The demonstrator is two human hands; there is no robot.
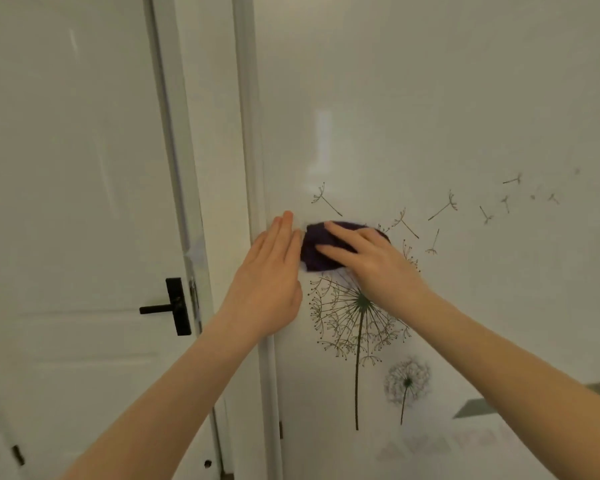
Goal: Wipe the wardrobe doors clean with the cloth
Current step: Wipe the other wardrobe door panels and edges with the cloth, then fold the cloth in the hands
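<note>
Head view: we press a dark purple cloth [314,251] flat against the white wardrobe door [430,98].

The cloth sits bunched on the left part of the door, just above the large dandelion decal [359,317] and near the door's left edge. Our right hand [371,261] lies over it, fingers straight and slightly spread, pressing it to the panel rather than pinching it. Our left hand [267,282] rests just left of the cloth, fingers straight and pressed together, flat against the door's edge as if to steady it. Farther left stands a white room door [66,168] with a black lever handle [174,306]. We judge the wiping step is in hand. The next move calls for a sliding stroke under even pressure, gentle over the decal's thin lines.
</note>
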